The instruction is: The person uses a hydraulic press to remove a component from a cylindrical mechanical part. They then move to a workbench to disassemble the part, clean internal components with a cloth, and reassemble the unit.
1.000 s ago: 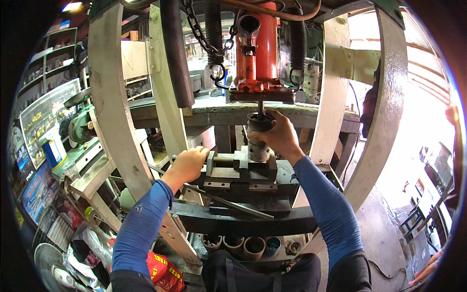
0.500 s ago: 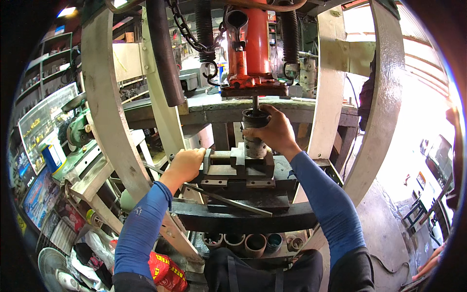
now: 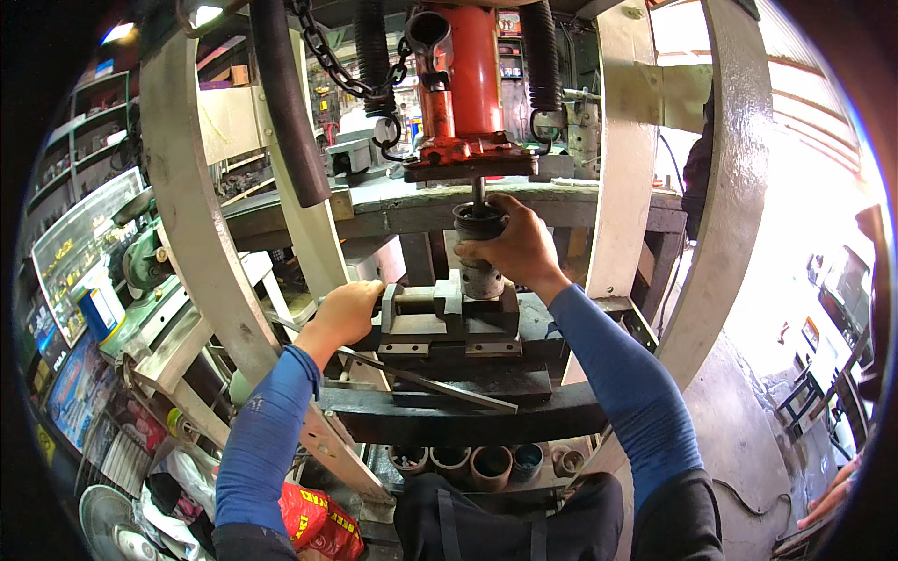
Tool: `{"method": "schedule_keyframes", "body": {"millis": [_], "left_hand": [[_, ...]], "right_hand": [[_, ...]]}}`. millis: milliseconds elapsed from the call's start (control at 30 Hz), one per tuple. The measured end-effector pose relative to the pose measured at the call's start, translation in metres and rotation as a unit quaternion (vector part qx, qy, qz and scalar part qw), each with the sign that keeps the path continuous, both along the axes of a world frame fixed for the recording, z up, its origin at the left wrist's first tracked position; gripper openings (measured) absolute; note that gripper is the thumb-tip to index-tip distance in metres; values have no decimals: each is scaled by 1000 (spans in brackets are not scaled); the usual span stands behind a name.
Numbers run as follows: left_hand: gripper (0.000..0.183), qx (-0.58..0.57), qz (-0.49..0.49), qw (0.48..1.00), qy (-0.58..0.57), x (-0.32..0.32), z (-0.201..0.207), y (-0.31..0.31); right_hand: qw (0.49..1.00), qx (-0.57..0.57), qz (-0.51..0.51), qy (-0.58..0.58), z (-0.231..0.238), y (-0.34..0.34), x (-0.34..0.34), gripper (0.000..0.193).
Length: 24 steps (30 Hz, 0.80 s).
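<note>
My right hand (image 3: 524, 248) is closed around the dark upper end of a metal cylinder (image 3: 482, 279), thumb in front. Small holes show in the cylinder's paler lower part, which stands upright in a steel vise (image 3: 421, 324). A shiny rod (image 3: 479, 192) comes down from under a red hydraulic jack (image 3: 475, 79) into the cylinder's open top. At the vise's left end my left hand (image 3: 344, 313) is closed on its handle, which the fingers mostly hide. Just below that hand, a long flat metal bar (image 3: 440, 381) slants across the front.
Pale steel posts (image 3: 201, 187) of the press frame rise at both sides. Coil springs (image 3: 543, 65), a chain (image 3: 341, 79) and a dark tube (image 3: 285, 112) hang above. Several round containers (image 3: 491, 465) sit below the black crossbeam (image 3: 468, 423). A workbench (image 3: 393, 217) stands behind.
The whole view has shifted slightly, so the press and vise appear a little further left. Both hands keep their holds, and the cylinder stays upright under the rod.
</note>
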<state>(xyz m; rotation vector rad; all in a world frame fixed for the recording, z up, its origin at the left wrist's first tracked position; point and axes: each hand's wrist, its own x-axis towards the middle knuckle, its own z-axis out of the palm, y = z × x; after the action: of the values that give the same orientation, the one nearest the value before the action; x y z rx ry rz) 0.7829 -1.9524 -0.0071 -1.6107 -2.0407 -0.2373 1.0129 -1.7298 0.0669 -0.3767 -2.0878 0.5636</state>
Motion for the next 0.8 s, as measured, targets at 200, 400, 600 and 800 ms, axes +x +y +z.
{"method": "schedule_keyframes", "body": {"millis": [200,400,600,800], "left_hand": [[15,-72,36,992,94,-3,14,1],[23,-19,29,996,78,-4,1,0],[22,-102,46,993,44,-6,7,-1],[26,-72,102,990,69,13,11,0]], "right_hand": [[999,-1,21,32,-2,-3,-3,80],[999,2,7,42,-3,-5,-2,82],[1000,4,4,19,-6,0,-3,86],[1000,14,4,-7,1,-1,5,84]]}}
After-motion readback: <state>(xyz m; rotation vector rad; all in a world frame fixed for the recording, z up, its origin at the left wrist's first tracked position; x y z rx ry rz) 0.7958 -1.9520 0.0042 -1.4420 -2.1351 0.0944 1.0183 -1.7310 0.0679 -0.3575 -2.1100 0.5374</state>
